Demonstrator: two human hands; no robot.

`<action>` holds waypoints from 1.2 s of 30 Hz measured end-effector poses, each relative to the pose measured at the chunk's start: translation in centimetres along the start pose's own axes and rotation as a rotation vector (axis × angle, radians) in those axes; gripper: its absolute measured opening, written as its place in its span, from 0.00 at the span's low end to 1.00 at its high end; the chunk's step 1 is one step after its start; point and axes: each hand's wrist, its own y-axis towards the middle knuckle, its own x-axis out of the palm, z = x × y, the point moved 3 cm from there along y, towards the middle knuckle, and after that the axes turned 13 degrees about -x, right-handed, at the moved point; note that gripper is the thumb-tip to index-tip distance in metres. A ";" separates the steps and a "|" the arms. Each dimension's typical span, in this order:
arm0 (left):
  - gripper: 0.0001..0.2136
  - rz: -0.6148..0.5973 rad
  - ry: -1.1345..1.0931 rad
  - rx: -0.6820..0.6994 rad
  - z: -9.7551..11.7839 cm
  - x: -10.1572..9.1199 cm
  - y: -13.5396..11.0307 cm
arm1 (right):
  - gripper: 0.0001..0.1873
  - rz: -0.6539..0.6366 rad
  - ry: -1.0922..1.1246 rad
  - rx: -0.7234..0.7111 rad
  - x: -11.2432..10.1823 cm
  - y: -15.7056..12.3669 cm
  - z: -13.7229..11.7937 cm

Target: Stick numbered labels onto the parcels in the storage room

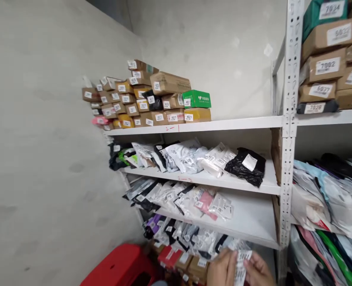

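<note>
At the bottom edge of the view my left hand (221, 269) and my right hand (258, 271) are close together, both closed on a strip of white numbered labels (242, 265). They are held in front of the lowest shelf, beside a row of labelled plastic parcels (194, 238). Only the upper parts of both hands show.
A white metal rack (287, 131) holds labelled cardboard boxes (152, 99) on top, with a green box (196, 99). Soft mailer bags (194, 159) fill the lower shelves. A second rack section (327, 190) stands at right. A red stool (119, 266) sits by the grey wall.
</note>
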 end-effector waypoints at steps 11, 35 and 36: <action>0.34 -0.172 0.672 0.359 7.6 -4.4 27.9 | 0.18 0.342 -0.136 -0.176 -2.6 11.7 -1.6; 0.20 -1.053 0.846 1.283 12.9 0.4 38.9 | 0.25 0.641 -0.256 -0.453 5.2 26.0 -2.3; 0.19 -1.081 0.841 1.273 12.8 0.6 39.0 | 0.25 0.652 -0.242 -0.472 5.2 26.3 -2.4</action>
